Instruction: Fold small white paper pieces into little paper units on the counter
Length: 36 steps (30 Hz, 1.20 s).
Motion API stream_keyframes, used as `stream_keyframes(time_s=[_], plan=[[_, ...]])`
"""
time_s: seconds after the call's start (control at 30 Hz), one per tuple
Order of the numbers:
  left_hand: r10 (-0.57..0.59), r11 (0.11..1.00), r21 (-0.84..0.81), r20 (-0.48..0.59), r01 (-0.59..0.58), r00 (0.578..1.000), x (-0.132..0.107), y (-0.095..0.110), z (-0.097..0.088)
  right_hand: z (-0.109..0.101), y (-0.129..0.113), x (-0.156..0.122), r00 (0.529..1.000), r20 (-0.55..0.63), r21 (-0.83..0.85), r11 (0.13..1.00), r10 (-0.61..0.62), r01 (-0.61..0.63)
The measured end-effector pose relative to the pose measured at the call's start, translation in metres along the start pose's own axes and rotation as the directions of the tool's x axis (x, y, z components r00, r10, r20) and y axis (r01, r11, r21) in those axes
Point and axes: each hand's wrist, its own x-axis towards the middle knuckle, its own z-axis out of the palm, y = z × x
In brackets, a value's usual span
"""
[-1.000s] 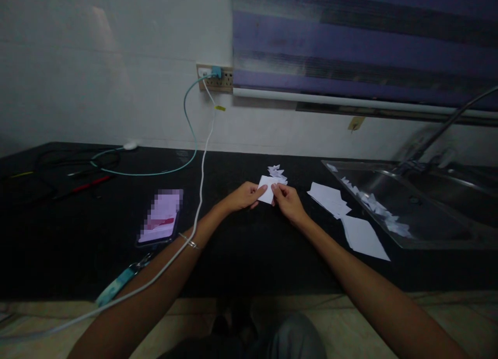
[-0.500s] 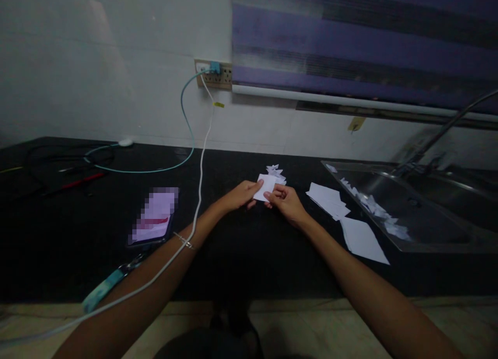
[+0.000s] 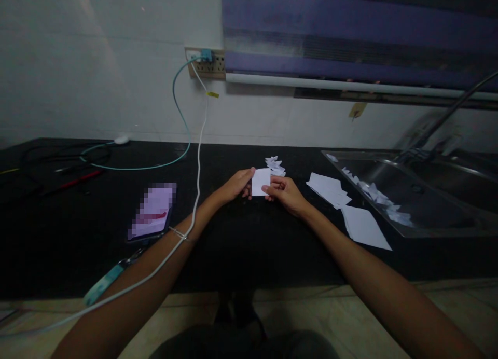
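A small white paper square [image 3: 260,181] is held upright between both hands above the black counter [image 3: 241,234]. My left hand [image 3: 235,184] pinches its left edge with thumb and fingers. My right hand [image 3: 283,191] pinches the right and lower edge. Just behind the paper lies a little heap of folded white paper pieces [image 3: 275,165]. A stack of white paper sheets [image 3: 329,189] lies to the right of my right hand.
A lit phone [image 3: 151,218] with a blue lanyard lies left of my left arm. A white cable [image 3: 196,177] and a teal cable [image 3: 175,120] run from the wall socket [image 3: 204,63]. A steel sink [image 3: 412,198] with paper scraps sits at right. Dark cables lie far left.
The paper square has turned from tilted to upright between my fingers, and both hands have moved slightly closer together. The view has shifted a little downward.
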Motion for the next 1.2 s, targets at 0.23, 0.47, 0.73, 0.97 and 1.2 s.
stream_keyframes(time_s=[0.23,0.47,0.73,0.97,1.2], plan=[[0.062,0.998,0.029,-0.014,-0.061,0.998,0.001,-0.002,-0.004,-0.002,0.004,0.003,0.993,-0.104,-0.029,0.998,-0.049,0.046],[0.072,0.983,-0.166,-0.038,-0.078,0.997,0.001,-0.003,-0.008,-0.002,0.008,0.007,0.984,-0.178,0.058,0.998,-0.008,0.018],[-0.013,0.984,-0.176,-0.062,0.002,0.998,0.000,0.001,-0.008,0.002,0.001,0.005,0.968,-0.232,0.172,0.983,0.100,-0.060],[-0.056,0.995,-0.092,-0.126,0.045,0.990,0.000,0.003,-0.008,-0.002,0.000,0.003,0.970,-0.240,0.141,0.988,-0.033,0.069],[-0.001,0.989,-0.149,-0.037,-0.005,0.999,0.000,0.002,-0.007,-0.006,-0.002,0.004,0.942,-0.324,0.045,0.993,-0.089,0.110]])
